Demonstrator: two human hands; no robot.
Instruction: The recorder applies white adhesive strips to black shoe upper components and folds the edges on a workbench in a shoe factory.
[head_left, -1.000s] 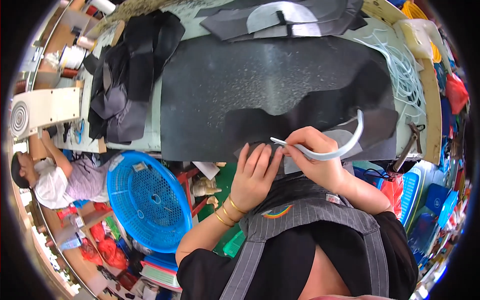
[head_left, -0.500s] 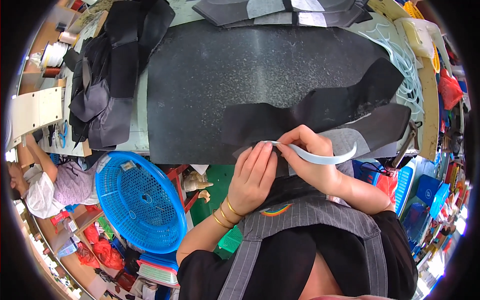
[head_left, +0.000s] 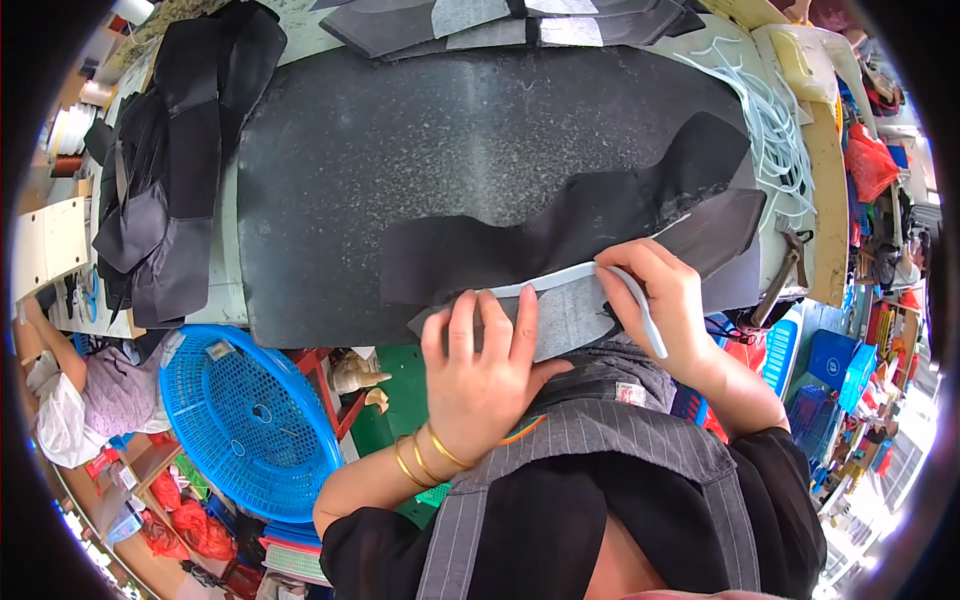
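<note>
The pale blue strip (head_left: 545,277) lies along the far side of a grey patch (head_left: 570,318) on a dark panel (head_left: 712,232), by the near edge of the bench (head_left: 224,275). From my distant view I see the left hand (head_left: 482,375) spread, its fingertips resting on or just beside the strip's left part, thumb stretched out to the right. I have the right hand (head_left: 665,305) pinching the strip between thumb and fingers; the strip's free end curves down beyond that pinch, toward the near edge.

Just beyond the strip I see a black wavy-edged piece (head_left: 560,215) on a large black mat (head_left: 370,140). A heap of dark pieces (head_left: 185,165) covers the bench's left end, and more grey and black panels (head_left: 480,25) lie along its far edge. Toward the far right corner I find a tangle of pale strips (head_left: 765,145); a hammer (head_left: 782,280) lies near the near right corner.
</note>
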